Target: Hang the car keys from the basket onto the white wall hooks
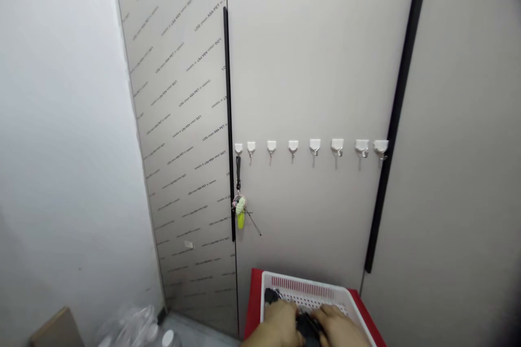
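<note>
At the bottom of the head view, both my hands reach into a white plastic basket (307, 286) with slotted and perforated walls. My left hand (280, 324) is curled at the left side of a black item (308, 329). My right hand (338, 326) closes on the same item from the right, its fingers bent over the edge. What kind of thing it is cannot be made out, as the fingers and the frame edge cover much of it. Another dark object (272, 295) lies in the basket's far left corner, beyond my left hand.
The basket rests on something red (255, 295). Ahead, a row of several white adhesive hooks (293, 146) runs across a pale cabinet door (317, 54). A keychain (240, 207) hangs from the leftmost hook. Black handles (228, 119) edge the door. Bottles and clear plastic (136, 328) stand lower left.
</note>
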A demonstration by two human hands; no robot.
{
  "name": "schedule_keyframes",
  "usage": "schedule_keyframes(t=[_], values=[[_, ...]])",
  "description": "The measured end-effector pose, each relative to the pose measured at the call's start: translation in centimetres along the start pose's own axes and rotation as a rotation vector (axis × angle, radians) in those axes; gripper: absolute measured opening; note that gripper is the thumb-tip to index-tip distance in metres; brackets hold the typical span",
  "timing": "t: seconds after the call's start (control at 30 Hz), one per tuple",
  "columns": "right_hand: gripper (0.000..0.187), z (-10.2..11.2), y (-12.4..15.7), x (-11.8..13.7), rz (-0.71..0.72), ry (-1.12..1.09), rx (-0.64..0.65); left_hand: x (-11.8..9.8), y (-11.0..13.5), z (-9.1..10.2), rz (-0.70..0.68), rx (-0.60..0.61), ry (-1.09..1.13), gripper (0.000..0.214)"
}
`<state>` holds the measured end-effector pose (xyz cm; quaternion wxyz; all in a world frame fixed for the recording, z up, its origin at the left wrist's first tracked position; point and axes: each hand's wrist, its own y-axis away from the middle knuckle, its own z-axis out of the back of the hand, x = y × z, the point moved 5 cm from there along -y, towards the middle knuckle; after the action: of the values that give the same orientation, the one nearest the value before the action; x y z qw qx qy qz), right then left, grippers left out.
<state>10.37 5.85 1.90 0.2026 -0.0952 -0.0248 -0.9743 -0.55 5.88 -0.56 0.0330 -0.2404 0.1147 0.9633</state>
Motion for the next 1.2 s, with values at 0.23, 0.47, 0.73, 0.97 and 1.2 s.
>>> schedule_keyframes(t=[0.23, 0.47, 0.73, 0.97, 1.2], values=[[0.031, 0.9, -0.2, 1.0, -0.017, 0.046, 0.0, 0.3, -0.8, -1.6, 0.034, -0.086, 0.142, 0.039], [0.033, 0.6, -0.6, 0.8, -0.01, 0.043, -0.034, 0.8, -1.4, -2.7, -0.009, -0.031, 0.262, 0.052], [0.034, 1.2, -0.5, 0.5, -0.05, 0.097, -0.012, 0.8, -1.5, -3.0, 0.005, 0.025, 0.328, 0.062], [0.033, 1.3, -0.4, -0.1, -0.045, 0.028, -0.057, -0.2, -0.9, -2.5, -0.016, -0.015, 0.39, 0.057], [0.012, 2.4, -0.8, -0.5, -0.014, -0.293, -0.163, 0.2, -0.7, -0.3, 0.088, 0.005, 0.53, 0.056]])
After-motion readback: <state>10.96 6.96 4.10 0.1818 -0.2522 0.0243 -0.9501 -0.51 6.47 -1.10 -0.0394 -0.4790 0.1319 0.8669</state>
